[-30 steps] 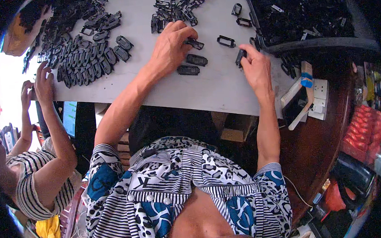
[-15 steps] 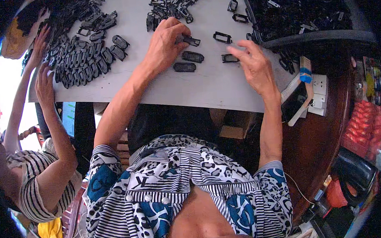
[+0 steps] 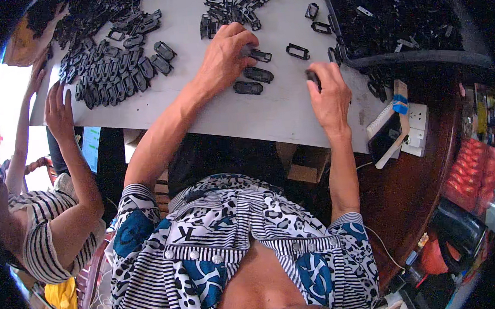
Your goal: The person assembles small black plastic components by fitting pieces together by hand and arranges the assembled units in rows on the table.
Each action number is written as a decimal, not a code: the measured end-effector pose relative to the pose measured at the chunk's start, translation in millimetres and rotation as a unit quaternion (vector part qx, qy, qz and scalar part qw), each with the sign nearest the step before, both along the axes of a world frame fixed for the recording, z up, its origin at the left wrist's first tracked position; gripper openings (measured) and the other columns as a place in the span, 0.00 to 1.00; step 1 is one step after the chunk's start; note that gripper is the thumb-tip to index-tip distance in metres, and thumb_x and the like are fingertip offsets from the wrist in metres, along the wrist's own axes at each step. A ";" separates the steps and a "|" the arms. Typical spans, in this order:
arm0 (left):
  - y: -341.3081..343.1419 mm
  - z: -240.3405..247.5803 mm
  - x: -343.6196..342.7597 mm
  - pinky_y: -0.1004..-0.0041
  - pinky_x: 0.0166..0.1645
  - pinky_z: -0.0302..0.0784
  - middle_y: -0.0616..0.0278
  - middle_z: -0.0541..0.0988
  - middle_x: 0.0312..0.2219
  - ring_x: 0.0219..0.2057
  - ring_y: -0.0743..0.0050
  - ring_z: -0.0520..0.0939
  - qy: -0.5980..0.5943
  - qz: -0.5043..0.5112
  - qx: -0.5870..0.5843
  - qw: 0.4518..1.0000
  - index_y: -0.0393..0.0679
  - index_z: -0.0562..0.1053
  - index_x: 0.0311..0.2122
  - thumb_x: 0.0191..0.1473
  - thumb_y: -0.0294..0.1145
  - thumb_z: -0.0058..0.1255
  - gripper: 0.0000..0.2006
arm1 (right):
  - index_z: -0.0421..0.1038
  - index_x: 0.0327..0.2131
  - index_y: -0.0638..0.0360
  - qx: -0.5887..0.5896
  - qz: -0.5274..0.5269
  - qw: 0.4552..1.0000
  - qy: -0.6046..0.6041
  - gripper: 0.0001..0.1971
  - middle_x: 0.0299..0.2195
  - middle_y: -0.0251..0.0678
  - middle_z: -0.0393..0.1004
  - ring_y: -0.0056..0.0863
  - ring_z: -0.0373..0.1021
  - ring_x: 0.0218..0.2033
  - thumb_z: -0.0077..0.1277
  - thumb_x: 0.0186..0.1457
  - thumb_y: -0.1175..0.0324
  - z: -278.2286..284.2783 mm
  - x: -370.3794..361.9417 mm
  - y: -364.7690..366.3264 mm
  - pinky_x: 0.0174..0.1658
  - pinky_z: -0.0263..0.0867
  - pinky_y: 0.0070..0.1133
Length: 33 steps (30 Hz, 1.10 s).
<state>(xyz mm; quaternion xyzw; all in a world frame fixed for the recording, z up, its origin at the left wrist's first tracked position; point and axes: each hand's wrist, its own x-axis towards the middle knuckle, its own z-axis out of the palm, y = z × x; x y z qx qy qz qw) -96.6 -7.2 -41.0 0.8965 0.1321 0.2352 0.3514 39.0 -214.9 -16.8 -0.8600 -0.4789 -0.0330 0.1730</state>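
Observation:
My left hand (image 3: 224,55) is closed in a pinch around a black plastic frame (image 3: 261,55), one end of which juts out past the fingers over the white table. Just below it lie two oblong black plastic casings, an upper casing (image 3: 258,75) and a lower casing (image 3: 248,88). My right hand (image 3: 330,94) grips a small black plastic casing (image 3: 313,79) between thumb and fingers, partly hidden by them. Between and beyond my hands an open-centred black frame (image 3: 297,51) rests flat on the table.
A pile of black frames (image 3: 234,9) sits at the far middle, and rows of black casings (image 3: 109,78) spread at left. A dark bin (image 3: 393,60) of small parts stands at far right. A co-worker's hand (image 3: 59,111) rests at the table's left edge. A phone (image 3: 386,133) leans at right.
My right hand has closed on the casing that lay at its fingertips and lifted it. My left hand keeps its frame. The whole view has shifted slightly.

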 end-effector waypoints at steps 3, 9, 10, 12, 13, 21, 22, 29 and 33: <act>2.0 -3.8 0.3 0.62 0.49 0.70 0.58 0.74 0.37 0.45 0.53 0.73 0.007 0.000 0.002 1.000 0.42 0.75 0.36 0.35 0.25 0.65 0.18 | 0.70 0.38 0.55 0.104 -0.001 0.987 0.118 0.17 0.32 0.40 0.69 0.42 0.72 0.35 0.60 0.42 0.76 9.4 -1.8 17.2 0.36 0.68 0.33; 0.9 -5.9 2.2 0.62 0.49 0.70 0.58 0.74 0.38 0.45 0.53 0.73 -0.008 -0.001 0.003 1.000 0.41 0.75 0.35 0.34 0.25 0.66 0.18 | 0.71 0.38 0.58 0.103 0.171 0.972 0.125 0.18 0.34 0.36 0.71 0.40 0.71 0.36 0.60 0.39 0.77 9.4 0.9 64.9 0.38 0.68 0.30; 0.8 -5.9 2.6 0.62 0.49 0.70 0.58 0.74 0.38 0.45 0.53 0.73 -0.007 0.003 0.003 1.000 0.41 0.75 0.35 0.34 0.25 0.66 0.18 | 0.71 0.38 0.58 0.104 0.174 0.971 0.126 0.18 0.34 0.36 0.71 0.40 0.71 0.36 0.60 0.39 0.77 9.5 0.1 67.7 0.38 0.68 0.30; 0.2 -6.6 3.4 0.63 0.49 0.70 0.58 0.74 0.38 0.45 0.54 0.74 -0.008 0.006 0.005 1.000 0.41 0.76 0.36 0.33 0.25 0.66 0.19 | 0.72 0.37 0.58 0.092 0.196 0.971 0.102 0.17 0.33 0.37 0.71 0.40 0.71 0.36 0.60 0.39 0.77 10.5 -1.4 71.9 0.38 0.68 0.31; 0.8 -7.1 2.5 0.63 0.49 0.70 0.58 0.74 0.38 0.45 0.54 0.74 -0.007 0.007 0.004 1.000 0.41 0.76 0.36 0.33 0.25 0.66 0.19 | 0.72 0.37 0.58 0.091 0.197 0.971 0.103 0.17 0.33 0.37 0.71 0.40 0.71 0.36 0.60 0.39 0.77 9.3 -1.9 73.2 0.38 0.68 0.31; 5.2 -11.3 1.4 0.63 0.48 0.71 0.56 0.75 0.38 0.44 0.53 0.74 -0.012 -0.002 0.009 1.000 0.40 0.76 0.36 0.32 0.25 0.66 0.20 | 0.73 0.35 0.60 0.092 0.244 0.964 0.054 0.16 0.32 0.38 0.71 0.39 0.71 0.35 0.60 0.37 0.80 8.4 -3.6 79.0 0.37 0.68 0.32; 4.5 -10.7 1.9 0.63 0.48 0.71 0.56 0.75 0.38 0.44 0.53 0.74 -0.011 -0.001 0.010 1.000 0.40 0.76 0.36 0.32 0.25 0.66 0.20 | 0.73 0.35 0.60 0.092 0.246 0.963 0.054 0.16 0.32 0.38 0.71 0.39 0.71 0.35 0.60 0.37 0.80 8.6 -3.9 78.9 0.37 0.68 0.32; 3.7 -6.7 2.5 0.63 0.44 0.70 0.57 0.73 0.32 0.38 0.53 0.73 -0.008 -0.012 0.015 1.000 0.39 0.75 0.32 0.33 0.23 0.64 0.15 | 0.71 0.30 0.62 0.087 0.252 0.962 0.055 0.07 0.30 0.40 0.69 0.40 0.70 0.35 0.52 0.43 0.81 5.5 -5.3 82.1 0.37 0.67 0.33; 4.2 -6.5 1.9 0.63 0.43 0.71 0.58 0.74 0.31 0.38 0.53 0.74 -0.007 -0.009 0.030 0.999 0.41 0.76 0.34 0.36 0.26 0.63 0.15 | 0.70 0.28 0.64 0.075 0.247 0.964 0.065 0.06 0.29 0.40 0.68 0.41 0.69 0.35 0.51 0.43 0.81 6.9 -5.7 83.0 0.37 0.66 0.34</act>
